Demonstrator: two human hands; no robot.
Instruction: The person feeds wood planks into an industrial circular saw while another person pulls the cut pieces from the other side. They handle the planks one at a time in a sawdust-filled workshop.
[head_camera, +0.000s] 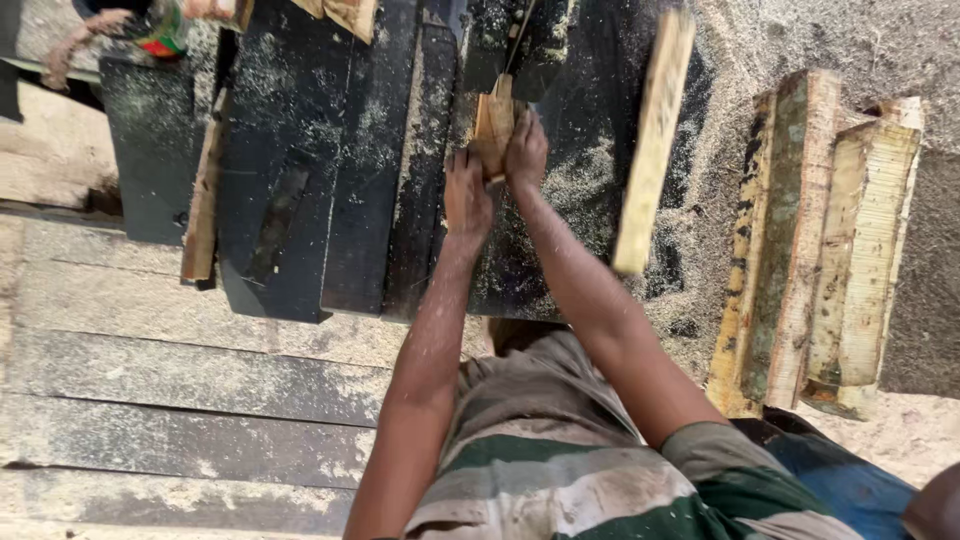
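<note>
Both my hands grip a small pale wood block (493, 120) on a dark, sawdust-covered saw table (300, 180). My left hand (466, 196) holds the block's near left side. My right hand (526, 152) presses on its right side. The block's far end meets a thin saw blade (519, 40) that runs away from me. Both arms reach forward over my striped shirt.
A long pale wooden slat (652, 140) lies on the table right of the block. Rough-cut timber slabs (815, 240) are stacked at the right on sawdust. Grey planks (150, 400) cover the floor at the left. A thin wood strip (203, 200) lies on the table's left side.
</note>
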